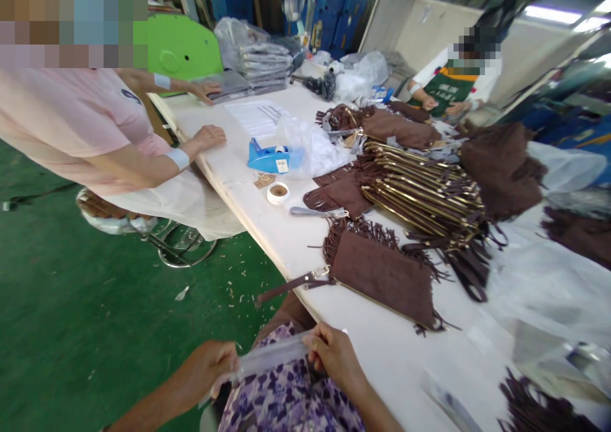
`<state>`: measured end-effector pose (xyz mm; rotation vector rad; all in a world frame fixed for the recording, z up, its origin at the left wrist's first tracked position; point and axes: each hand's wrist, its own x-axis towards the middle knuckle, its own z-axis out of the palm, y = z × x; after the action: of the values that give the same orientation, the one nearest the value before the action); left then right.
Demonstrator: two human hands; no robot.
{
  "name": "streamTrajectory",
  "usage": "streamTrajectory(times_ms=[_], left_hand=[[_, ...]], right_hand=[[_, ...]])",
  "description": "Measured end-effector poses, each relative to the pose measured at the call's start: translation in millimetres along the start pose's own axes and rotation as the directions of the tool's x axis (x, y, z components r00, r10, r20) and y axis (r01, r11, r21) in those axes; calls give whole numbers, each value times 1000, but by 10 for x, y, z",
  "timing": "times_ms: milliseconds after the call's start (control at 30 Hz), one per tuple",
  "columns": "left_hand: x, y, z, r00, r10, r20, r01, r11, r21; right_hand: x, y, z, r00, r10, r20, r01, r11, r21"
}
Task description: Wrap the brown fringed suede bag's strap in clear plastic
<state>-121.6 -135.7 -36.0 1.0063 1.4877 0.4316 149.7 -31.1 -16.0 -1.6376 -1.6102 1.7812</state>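
Note:
Between my two hands a strip of clear plastic is stretched above my lap; it looks like a narrow, folded plastic sleeve. My left hand is closed on its left end, and my right hand pinches the right end near the table edge. A brown suede-like pouch with fringe lies flat on the table just beyond my right hand. Its wrist strap, clipped on with a metal hook, hangs over the table edge.
A pile of brown pouches with gold zips covers the right of the white table. Nearby are a blue tape dispenser, a small round tub and plastic bags. One co-worker stands left, another at the back.

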Motion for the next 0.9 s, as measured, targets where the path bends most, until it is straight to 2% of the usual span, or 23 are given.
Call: streamTrajectory(times_ms=[133, 233, 300, 400, 467, 567, 667, 733, 900], left_hand=[[-30, -30, -7, 993, -2, 120, 4, 1000, -15], [73, -8, 60, 987, 40, 154, -25, 995, -101], [196, 50, 158, 982, 75, 176, -45, 985, -169], [382, 160, 329, 977, 99, 187, -51, 969, -242], [450, 226, 400, 985, 96, 144, -57, 965, -255], [432, 299, 403, 994, 76, 81, -53, 964, -262], [343, 352, 354, 986, 84, 147, -37, 955, -293], [309, 378, 351, 978, 101, 183, -35, 943, -330], [390, 410, 470, 983, 120, 138, -55, 912, -406]], right_hand=[[-26, -66, 48, 991, -132, -26, 123, 968, -220], [-36, -134, 86, 970, -239, -39, 208, 905, -370], [-48, -169, 105, 969, -245, -19, 223, 910, -350], [-73, -183, 114, 970, -239, 52, 245, 949, -197], [-82, -161, 107, 970, -238, 57, 244, 962, -123], [-73, -97, 86, 984, -178, 24, 179, 980, -92], [-47, -50, 75, 993, -122, 8, 122, 986, -115], [-32, -53, 80, 990, -139, 3, 137, 975, -174], [15, -121, 122, 976, -219, 15, 214, 936, -279]])
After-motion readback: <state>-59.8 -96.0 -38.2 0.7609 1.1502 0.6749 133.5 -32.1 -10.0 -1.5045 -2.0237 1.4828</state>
